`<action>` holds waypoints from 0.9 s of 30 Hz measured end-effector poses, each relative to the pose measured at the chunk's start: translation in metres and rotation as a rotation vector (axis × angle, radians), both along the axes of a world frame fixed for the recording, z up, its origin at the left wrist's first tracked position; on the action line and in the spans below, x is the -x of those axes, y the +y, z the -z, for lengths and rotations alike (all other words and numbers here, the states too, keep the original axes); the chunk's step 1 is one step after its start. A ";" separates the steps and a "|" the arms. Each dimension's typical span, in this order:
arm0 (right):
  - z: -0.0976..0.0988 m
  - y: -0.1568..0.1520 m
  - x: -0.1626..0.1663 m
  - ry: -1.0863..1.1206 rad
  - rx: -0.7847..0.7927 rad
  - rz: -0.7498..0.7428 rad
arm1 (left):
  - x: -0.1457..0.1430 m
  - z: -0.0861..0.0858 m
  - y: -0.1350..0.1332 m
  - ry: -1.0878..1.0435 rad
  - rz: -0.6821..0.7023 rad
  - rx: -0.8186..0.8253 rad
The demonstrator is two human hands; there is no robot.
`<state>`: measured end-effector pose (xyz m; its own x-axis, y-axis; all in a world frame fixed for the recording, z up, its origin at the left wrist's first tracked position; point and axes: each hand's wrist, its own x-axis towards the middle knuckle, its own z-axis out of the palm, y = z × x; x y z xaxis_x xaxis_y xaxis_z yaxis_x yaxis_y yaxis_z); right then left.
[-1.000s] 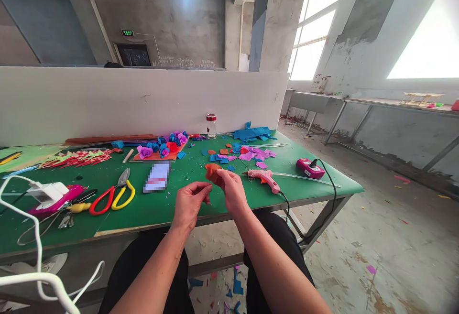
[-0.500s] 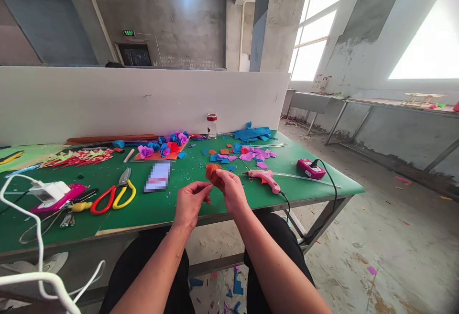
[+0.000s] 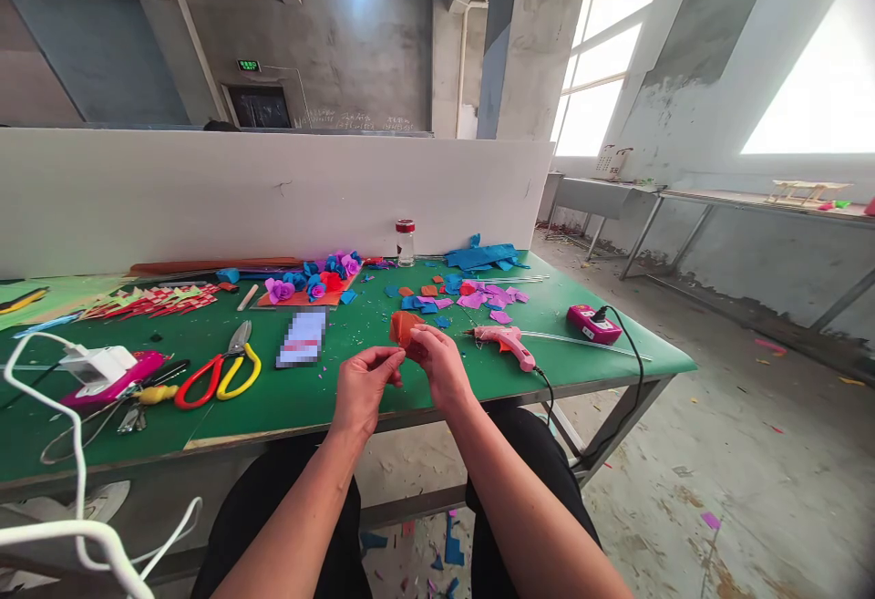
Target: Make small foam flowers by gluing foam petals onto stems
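An orange-red piece of crepe paper [image 3: 403, 328], curved like a petal, is pinched by my right hand [image 3: 443, 364] above the front of the table. Close beside it, just below the paper, my left hand [image 3: 365, 382] has thumb and fingertips pressed together; whatever lies between them is too small or hidden to make out. Right of my hands rests a pink hot glue gun [image 3: 504, 341] with its cord hanging over the edge. Beyond the hands, purple paper pieces [image 3: 499, 296] and blue paper pieces [image 3: 427, 305] are scattered about.
Red-and-yellow-handled snips [image 3: 217, 378], a phone [image 3: 302, 337] and finished paper flowers [image 3: 315, 282] are on the left. A red-lidded jar [image 3: 406, 242] stands by the white board [image 3: 273, 189]. At right is a magenta power socket [image 3: 593, 324]; a white cable [image 3: 78, 462] loops at lower left.
The orange paper has turned slightly in my right fingers and shows a broader face. My left hand stays nearly where it was.
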<state>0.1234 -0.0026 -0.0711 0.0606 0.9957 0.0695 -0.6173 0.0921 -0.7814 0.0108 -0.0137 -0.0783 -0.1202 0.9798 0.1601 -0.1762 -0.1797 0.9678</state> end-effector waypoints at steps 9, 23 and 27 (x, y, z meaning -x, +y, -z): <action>0.003 -0.004 0.001 -0.216 -0.124 -0.021 | 0.001 0.001 0.001 -0.002 0.007 -0.026; 0.006 -0.002 0.005 -0.092 -0.152 -0.021 | 0.000 0.002 0.001 0.003 0.015 -0.045; 0.008 0.001 0.001 -0.122 -0.164 0.006 | 0.006 -0.001 0.001 -0.008 0.076 -0.010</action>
